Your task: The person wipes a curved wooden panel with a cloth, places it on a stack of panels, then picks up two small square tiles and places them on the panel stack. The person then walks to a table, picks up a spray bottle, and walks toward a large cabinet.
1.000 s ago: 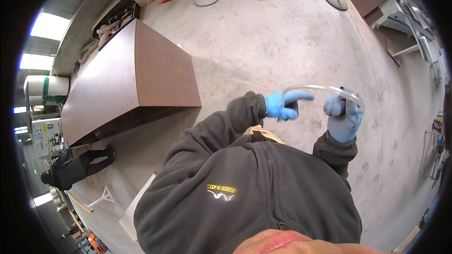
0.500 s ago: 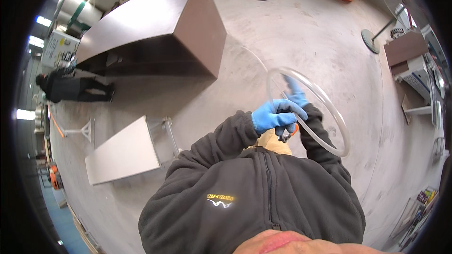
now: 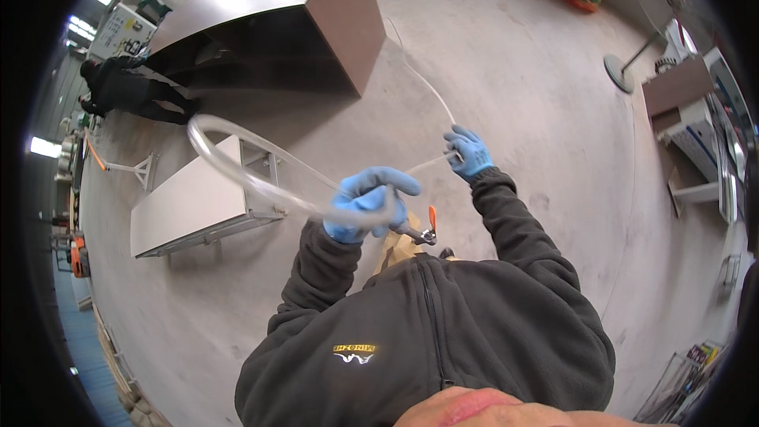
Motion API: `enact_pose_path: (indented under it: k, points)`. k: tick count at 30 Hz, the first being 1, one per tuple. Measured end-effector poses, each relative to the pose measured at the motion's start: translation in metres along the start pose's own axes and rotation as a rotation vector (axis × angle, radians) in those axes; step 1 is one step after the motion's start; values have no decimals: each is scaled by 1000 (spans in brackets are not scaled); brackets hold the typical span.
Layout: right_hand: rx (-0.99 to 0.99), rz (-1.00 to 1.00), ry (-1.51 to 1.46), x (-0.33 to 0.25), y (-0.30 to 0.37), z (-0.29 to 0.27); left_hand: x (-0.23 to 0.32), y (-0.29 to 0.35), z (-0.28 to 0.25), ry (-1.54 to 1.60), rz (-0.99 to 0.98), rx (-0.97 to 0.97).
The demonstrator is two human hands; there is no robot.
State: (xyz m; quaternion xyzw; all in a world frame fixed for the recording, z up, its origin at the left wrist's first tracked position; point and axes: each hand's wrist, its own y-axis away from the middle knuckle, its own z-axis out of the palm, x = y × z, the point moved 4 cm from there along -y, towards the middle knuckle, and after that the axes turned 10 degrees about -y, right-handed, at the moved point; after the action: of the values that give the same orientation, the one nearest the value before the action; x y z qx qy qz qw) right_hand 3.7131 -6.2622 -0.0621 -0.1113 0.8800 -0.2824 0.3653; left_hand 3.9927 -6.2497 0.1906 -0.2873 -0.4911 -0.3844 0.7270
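Here our left hand (image 3: 370, 204) is closed around the clear tube (image 3: 237, 170) looping out to the left, our right hand (image 3: 470, 153) pinching its thinner run farther right — and a sharp bend could, we judge, kink it.

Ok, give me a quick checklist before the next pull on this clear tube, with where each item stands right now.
1. Left hand closed on the tube: ok, the grip wraps it.
2. Right hand holding the thin end: ok, fingers pinch it.
3. Tube free of kinks: cannot tell, it blurs near the left hand.
4. Loop clear of the white cabinet: cannot tell, they overlap in view.
5. Orange-handled tool out of the way: cannot tell, it sits just under the left hand.
6. Other person clear: ok, far off by the brown table.
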Motion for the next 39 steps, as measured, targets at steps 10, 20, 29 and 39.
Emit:
enact_pose_path:
  k: [10, 20, 29, 39]
  points:
    - [163, 240, 6, -164, 245, -175, 24, 151, 96, 29, 231, -4]
    - [225, 329, -192, -509, 378, -162, -139, 275, 42, -223, -264, 110]
    - [385, 226, -864, -708, 458, -202, -282, 428, 226, -427, -590, -349]
    - [529, 538, -1185, -786, 585, -198, -326, 556, 391, -520, -333, -488]
